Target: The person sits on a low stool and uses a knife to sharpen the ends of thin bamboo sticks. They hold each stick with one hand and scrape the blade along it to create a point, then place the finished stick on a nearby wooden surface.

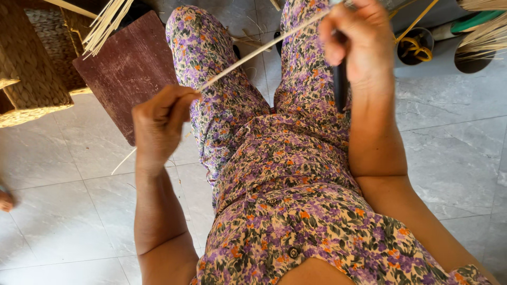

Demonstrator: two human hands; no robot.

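Grey tiled floor [454, 158] below; left hand [158, 124] pinching strip [253, 53] low end, slanting up to right hand [359, 42], clamped on dark knife [340, 84].

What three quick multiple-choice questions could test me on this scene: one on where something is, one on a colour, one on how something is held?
1. Where is the dark red board?
A. on the floor tiles
B. on the lap
C. on the woven basket

2. What is the main colour of the floral clothing?
A. blue
B. purple
C. white

3. How is the thin pale strip held?
A. lying loose
B. by one hand
C. between both hands

Answers: 1 A, it lies flat on the tiles. 2 B, purple flowers dominate. 3 C, the left hand pinches one end and the right hand grips the other.
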